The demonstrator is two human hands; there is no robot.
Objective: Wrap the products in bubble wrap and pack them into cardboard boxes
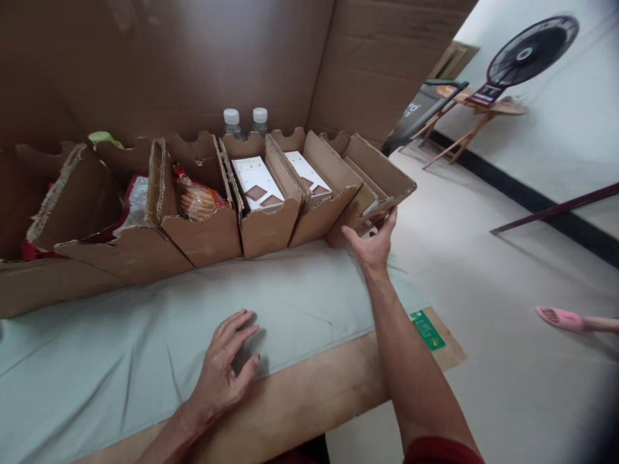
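At the right end of a row of cardboard bins, my right hand (pixel 374 248) grips the front of the last cardboard bin (pixel 387 161). Its thumb lies against the front wall and its fingers reach to the bin's right side, where they are partly hidden. My left hand (pixel 227 361) rests over the pale green cloth (pixel 300 296), fingers spread and holding nothing. White boxes with brown squares stand in two neighbouring bins, one white box (pixel 258 183) and another white box (pixel 308 174). A red snack packet (pixel 198 196) sits in the bin further left.
Tall cardboard panels (pixel 232 64) rise behind the bins. Two white-capped bottles (pixel 232 119) stand behind them. The wooden table edge (pixel 290 406) runs along the front. To the right are a fan (pixel 525 55) on a wooden stool (pixel 503 106) and another person's foot in a pink slipper (pixel 561 319).
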